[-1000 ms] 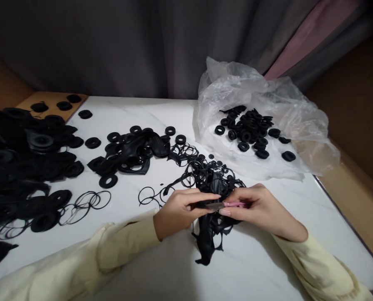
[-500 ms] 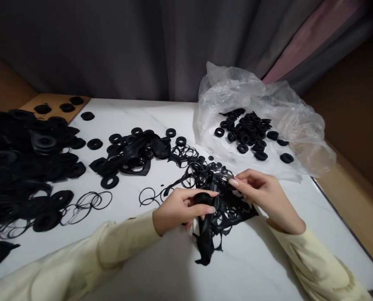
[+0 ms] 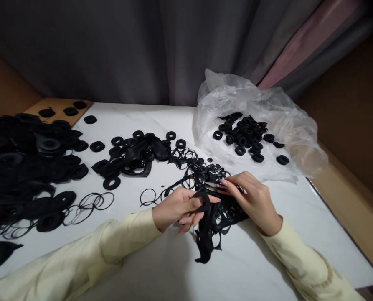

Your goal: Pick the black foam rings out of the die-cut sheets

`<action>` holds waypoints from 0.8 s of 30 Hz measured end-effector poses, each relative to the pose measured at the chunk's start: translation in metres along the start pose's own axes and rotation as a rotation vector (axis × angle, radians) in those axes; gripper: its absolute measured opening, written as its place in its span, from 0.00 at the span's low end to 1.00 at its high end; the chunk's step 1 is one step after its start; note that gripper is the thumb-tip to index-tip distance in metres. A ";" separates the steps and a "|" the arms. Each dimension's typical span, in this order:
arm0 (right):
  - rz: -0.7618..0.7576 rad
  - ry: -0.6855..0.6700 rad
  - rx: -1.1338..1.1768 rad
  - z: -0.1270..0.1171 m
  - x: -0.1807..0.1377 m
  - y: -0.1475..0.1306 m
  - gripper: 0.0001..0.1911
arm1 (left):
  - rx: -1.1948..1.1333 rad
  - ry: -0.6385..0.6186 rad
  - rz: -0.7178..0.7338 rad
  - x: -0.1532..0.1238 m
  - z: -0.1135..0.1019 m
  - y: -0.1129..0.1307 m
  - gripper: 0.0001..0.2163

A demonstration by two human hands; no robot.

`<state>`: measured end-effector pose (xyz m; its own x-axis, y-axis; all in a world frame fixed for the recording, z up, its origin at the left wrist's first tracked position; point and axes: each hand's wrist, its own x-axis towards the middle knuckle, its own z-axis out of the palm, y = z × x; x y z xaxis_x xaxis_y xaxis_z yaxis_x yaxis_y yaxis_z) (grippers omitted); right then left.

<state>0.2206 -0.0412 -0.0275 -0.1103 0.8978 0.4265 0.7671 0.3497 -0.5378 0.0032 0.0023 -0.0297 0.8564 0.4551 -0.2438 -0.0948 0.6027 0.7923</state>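
Observation:
My left hand (image 3: 181, 209) is closed on a black rubber ring (image 3: 201, 201), its thumb at the ring's hole and its face turned towards me. Just right of it, my right hand (image 3: 250, 196) pinches a slim, pointed metal tool (image 3: 211, 185), whose tip is close to the ring. What kind of tool it is, the fingers partly hide. Beneath both hands lies a heap of black rubber scraps (image 3: 225, 213) with punched holes, thin loops and small discs. One dark strip hangs down below the ring, and I cannot tell whether it is joined to it.
A large pile of black rings and sheets (image 3: 23, 167) fills the left of the white table (image 3: 148, 267). Mid-table sits a smaller ring cluster (image 3: 136, 154); thin loops (image 3: 92, 205) lie nearby. A clear plastic bag (image 3: 286, 113) at back right bears several rings (image 3: 245, 133).
The ring in my left hand has turned from edge-on to showing its hole. My right hand has moved left, bringing the metal tool close to the ring.

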 end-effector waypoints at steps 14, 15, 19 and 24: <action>-0.085 -0.031 0.423 0.002 0.005 -0.029 0.15 | 0.003 -0.040 -0.102 0.006 0.000 -0.005 0.32; -0.018 0.033 0.341 -0.004 0.010 -0.020 0.14 | 0.005 -0.036 -0.129 0.006 0.000 -0.003 0.33; 0.105 0.263 -0.145 -0.032 0.049 0.032 0.16 | 0.020 -0.053 -0.230 0.005 0.001 0.002 0.34; -0.121 0.079 -0.236 -0.016 0.102 0.035 0.15 | -0.004 -0.070 -0.267 0.006 -0.001 0.002 0.33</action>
<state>0.2461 0.0584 0.0090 -0.1674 0.8266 0.5373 0.8785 0.3725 -0.2992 0.0079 0.0071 -0.0300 0.8842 0.2339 -0.4043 0.1369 0.6977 0.7032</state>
